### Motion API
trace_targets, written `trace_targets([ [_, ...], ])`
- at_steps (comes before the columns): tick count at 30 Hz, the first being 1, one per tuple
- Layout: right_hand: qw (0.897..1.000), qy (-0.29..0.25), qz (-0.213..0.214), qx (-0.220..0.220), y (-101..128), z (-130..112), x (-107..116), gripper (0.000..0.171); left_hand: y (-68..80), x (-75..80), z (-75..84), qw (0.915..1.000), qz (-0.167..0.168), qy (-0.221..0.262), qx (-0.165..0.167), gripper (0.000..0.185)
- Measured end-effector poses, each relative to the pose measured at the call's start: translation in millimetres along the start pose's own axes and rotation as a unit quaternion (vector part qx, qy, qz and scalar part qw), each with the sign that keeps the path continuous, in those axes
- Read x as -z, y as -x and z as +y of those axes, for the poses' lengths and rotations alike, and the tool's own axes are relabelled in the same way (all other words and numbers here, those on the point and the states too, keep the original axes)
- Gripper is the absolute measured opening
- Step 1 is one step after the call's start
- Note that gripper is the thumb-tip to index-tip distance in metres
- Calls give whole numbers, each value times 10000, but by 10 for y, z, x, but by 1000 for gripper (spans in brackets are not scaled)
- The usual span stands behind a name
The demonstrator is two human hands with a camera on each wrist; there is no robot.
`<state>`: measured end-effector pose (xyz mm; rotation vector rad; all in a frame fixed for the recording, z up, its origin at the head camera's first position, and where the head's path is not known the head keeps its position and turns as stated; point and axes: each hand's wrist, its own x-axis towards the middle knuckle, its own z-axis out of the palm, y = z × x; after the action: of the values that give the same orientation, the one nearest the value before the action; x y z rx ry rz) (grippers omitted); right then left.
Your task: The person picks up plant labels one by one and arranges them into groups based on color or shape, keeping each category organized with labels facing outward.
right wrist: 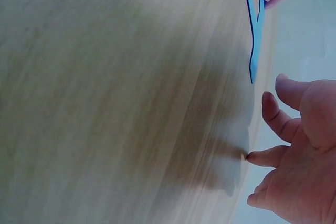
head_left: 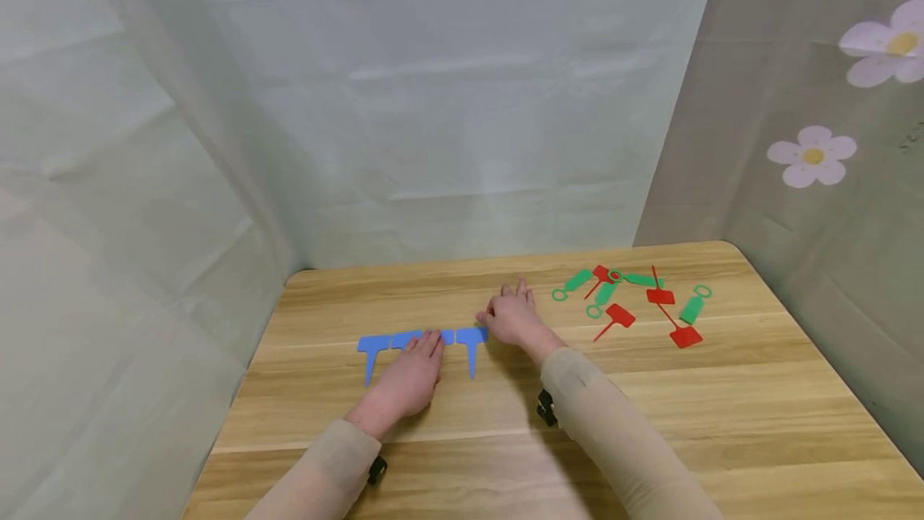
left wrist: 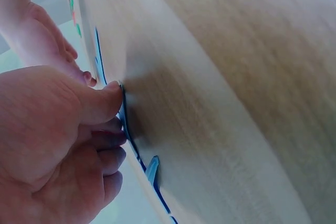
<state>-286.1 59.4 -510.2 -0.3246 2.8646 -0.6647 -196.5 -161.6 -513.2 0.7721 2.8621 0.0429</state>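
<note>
Three blue tags: blue T-shaped plastic tags point(head_left: 422, 341) lie flat in a row on the tabletop point(head_left: 505, 440), heads side by side, stems pointing toward the person; the middle one is mostly covered by a hand.
Leftmost tag: the left blue tag point(head_left: 372, 348) lies free, just left of the left hand, its stem fully visible.
Rightmost tag: the right blue tag point(head_left: 472, 341) lies between the two hands, its head reaching the right hand's fingertips.
Left hand: the left hand point(head_left: 409, 376) lies palm down on the row, fingers straight and together, fingertips pressing on the middle tag's head; in the left wrist view the thumb point(left wrist: 100, 103) meets a blue tag edge point(left wrist: 126, 124) at the wood.
Right hand: the right hand point(head_left: 509, 315) rests on the tabletop just right of the row, fingers loosely spread and relaxed, gripping nothing; its nearest fingertips are at the right tag's head, though whether they touch it I cannot tell. In the right wrist view the fingers point(right wrist: 273, 156) are spread, one tip on the wood, with a blue tag point(right wrist: 254, 30) beyond them.
Hands relative to each other: near, apart, with the right tag between.
Other tags: a loose scatter of red flag tags point(head_left: 619, 316) and green loop tags point(head_left: 690, 308) lies well to the right, toward the far right corner of the tabletop.
Surroundings: pale cloth point(head_left: 433, 103) hangs behind and to the left; cloth printed with flowers point(head_left: 812, 155) hangs on the right.
Sleeves: beige sleeves point(head_left: 613, 432) cover both forearms.
</note>
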Motion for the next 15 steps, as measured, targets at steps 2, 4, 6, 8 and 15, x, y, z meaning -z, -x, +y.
trace_targets([
  [2, 10000, -4, -7, 3, 4, 0, 0, 32, 2, -3, -6, 10000, 22, 21, -4, 55],
  [4, 10000, -1, -4, 6, 5, 0, -3, 32, 0, -3, -10, 10000, 29, 24, 9, 55],
  [6, 10000, -2, -6, 4, 8, -4, -6, 32, 0, -3, -13, 10000, 36, 31, 18, 55],
  [8, 10000, 5, 12, 23, 1, -2, -17, 32, 2, 4, -13, 10000, 35, 42, 27, 55],
  [15, 9999, 77, 66, 100, 2, -1, -33, 33, 18, 5, -17, 9999, 42, 142, 41, 52],
])
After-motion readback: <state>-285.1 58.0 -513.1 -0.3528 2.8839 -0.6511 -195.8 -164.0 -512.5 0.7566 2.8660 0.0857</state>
